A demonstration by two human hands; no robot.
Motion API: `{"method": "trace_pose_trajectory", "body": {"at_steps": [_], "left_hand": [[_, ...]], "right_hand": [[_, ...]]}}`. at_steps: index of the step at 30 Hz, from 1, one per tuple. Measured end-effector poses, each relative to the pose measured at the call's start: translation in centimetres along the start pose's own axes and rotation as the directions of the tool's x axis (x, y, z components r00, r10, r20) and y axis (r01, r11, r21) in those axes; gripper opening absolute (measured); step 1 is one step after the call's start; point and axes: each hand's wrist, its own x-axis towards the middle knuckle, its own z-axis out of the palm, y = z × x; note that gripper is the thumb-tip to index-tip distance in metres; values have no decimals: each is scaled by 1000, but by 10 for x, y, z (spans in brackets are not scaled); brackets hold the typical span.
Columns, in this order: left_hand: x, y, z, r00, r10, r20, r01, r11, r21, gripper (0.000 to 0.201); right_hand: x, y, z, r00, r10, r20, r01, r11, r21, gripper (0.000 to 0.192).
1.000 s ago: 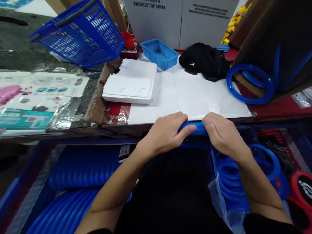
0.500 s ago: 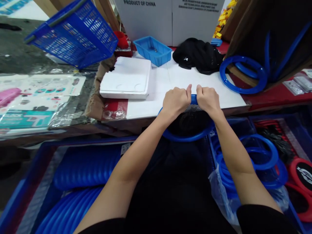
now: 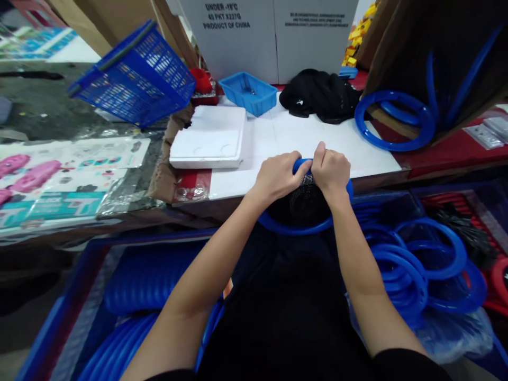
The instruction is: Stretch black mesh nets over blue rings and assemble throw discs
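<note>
Both hands grip the upper rim of a round blue ring with black mesh (image 3: 296,228) inside it, tilted against the table's front edge. My left hand (image 3: 280,177) is closed around the rim, its thumb lying along the top. Close beside it, my right hand (image 3: 331,168) is closed in a fist on the same rim, thumb upward. My forearms and hands cover parts of the ring's sides. A loose blue ring (image 3: 395,120) rests on the table to the right, partly against a cardboard box.
A white foam block (image 3: 210,136), a light blue tray (image 3: 248,94) and black cloth (image 3: 319,95) lie on the table. A blue basket (image 3: 138,79) stands tilted behind. Below left, a crate holds stacked blue rings (image 3: 146,280); below right are loose blue rings (image 3: 400,275).
My right hand has moved left along the rim, closer to my left hand. My left hand's thumb has come down onto the rim. The camera view has shifted slightly.
</note>
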Motion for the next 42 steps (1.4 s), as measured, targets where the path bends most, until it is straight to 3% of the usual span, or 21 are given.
{"method": "trace_pose_trajectory", "body": {"at_steps": [2,4,6,7,8,10,12,17,21,26,29,32,34,37,42], "left_hand": [[-9,-6,-16,992,84,90,-76,994,-82,43],[-16,-10,-29,979,138,152,-110,978,-179,40],[-21,-11,-36,965,189,184,-138,956,-259,41],[-23,-10,-37,959,211,189,-153,948,-279,42],[-25,-8,-37,958,220,183,-164,946,-279,43],[-29,-3,-32,968,202,148,-165,959,-229,43],[-32,4,-25,983,158,97,-142,978,-151,41],[-32,19,-18,992,113,53,-109,992,-63,36],[-26,20,-22,995,81,65,-78,996,-41,35],[-40,15,-33,989,115,97,-91,970,-225,39],[-55,13,-39,992,101,80,-73,952,-297,42],[-60,14,-49,992,79,97,-49,959,-279,39],[-53,17,-59,984,81,159,-45,974,-222,37],[-33,28,-66,981,69,180,-60,996,-59,51],[0,43,-33,999,-38,26,34,990,140,62]], "right_hand": [[-10,-3,-14,1000,-21,-17,21,1000,-18,60],[-17,-1,-34,978,-177,110,173,984,51,47],[-22,6,-54,891,-347,294,297,934,199,38],[-25,11,-62,851,-378,365,302,920,247,39],[-28,15,-68,841,-374,390,292,922,254,39],[-38,22,-70,879,-326,349,275,943,188,36],[-49,26,-63,928,-292,231,278,956,94,35],[-62,34,-37,960,-277,47,277,961,8,35],[-52,32,-41,966,-242,88,240,970,32,31],[-52,14,-63,945,-274,177,239,952,193,28],[-61,12,-59,991,-136,-13,136,979,152,46],[-64,15,-42,981,32,-193,-30,999,15,63],[-61,12,-30,966,82,-244,-90,996,-23,67],[-51,1,-17,962,62,-265,-85,993,-76,68],[-32,-16,-2,985,2,-170,-22,993,-118,65]]}}
